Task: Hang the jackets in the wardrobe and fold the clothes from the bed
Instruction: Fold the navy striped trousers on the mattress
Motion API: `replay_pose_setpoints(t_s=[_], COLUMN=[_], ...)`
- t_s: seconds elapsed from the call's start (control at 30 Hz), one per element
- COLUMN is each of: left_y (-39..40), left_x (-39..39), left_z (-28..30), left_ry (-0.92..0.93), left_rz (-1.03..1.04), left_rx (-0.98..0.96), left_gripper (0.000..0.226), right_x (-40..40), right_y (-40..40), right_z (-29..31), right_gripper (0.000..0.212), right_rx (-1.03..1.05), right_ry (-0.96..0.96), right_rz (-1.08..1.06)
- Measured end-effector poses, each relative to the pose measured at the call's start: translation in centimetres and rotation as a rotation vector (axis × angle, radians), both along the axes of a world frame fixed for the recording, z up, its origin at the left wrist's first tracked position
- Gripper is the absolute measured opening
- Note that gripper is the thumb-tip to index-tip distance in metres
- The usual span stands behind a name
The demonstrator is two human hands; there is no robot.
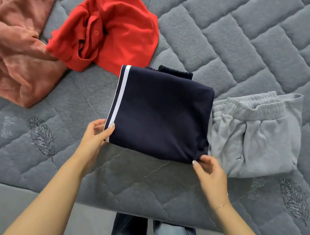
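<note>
On the quilted grey bed (243, 40), the left hand (94, 136) and right hand (209, 171) pinch the near corners of folded navy trousers (160, 114), beside folded grey sweatpants (259, 134); a crumpled red shirt (113, 29) and pink garment (16, 24) lie left.

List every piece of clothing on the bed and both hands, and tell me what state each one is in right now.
navy trousers: folded into a neat square, white side stripe on the left edge
grey sweatpants: folded, lying right beside the navy trousers
red shirt: crumpled, not folded
pink sweater: spread loose and rumpled, not folded
left hand: pinches the navy trousers' near left corner
right hand: pinches their near right corner
</note>
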State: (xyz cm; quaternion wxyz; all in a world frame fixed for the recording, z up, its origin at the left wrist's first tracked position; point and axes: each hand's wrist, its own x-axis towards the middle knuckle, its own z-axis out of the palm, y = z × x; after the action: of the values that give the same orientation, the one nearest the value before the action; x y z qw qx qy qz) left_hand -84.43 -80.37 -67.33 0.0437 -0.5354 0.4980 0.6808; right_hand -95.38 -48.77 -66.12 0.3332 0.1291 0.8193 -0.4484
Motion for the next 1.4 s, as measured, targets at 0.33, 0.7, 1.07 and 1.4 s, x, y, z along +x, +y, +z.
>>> replay_pose_setpoints(t_s=[0.33,0.7,1.07,1.4], left_y=[-1.7,1.6,9.2,26.2], left_x=[-8.0,-0.8,18.7,46.4], left_z=[1.4,10.0,26.8,49.0], left_ry=[-0.116,0.163,0.258,0.256], left_rz=[-0.330,0.169,0.599,1.052], left_rx=[0.334,0.581,0.291,-0.033], left_gripper=[0.056,0.037,0.022,0.027], right_x=[-8.0,-8.5,2.9,29.9], right_y=[-6.5,-10.2,-14.4,-15.0], right_z=[-1.9,2.1,21.0,42.3], right_gripper=[0.070,0.055,0.035,0.053], right_rx=[-0.163,-0.415,-0.464,-0.446], right_ry=[-0.154,-0.851,-0.791,-0.876], right_rz=[0.009,0.131,0.643,1.341])
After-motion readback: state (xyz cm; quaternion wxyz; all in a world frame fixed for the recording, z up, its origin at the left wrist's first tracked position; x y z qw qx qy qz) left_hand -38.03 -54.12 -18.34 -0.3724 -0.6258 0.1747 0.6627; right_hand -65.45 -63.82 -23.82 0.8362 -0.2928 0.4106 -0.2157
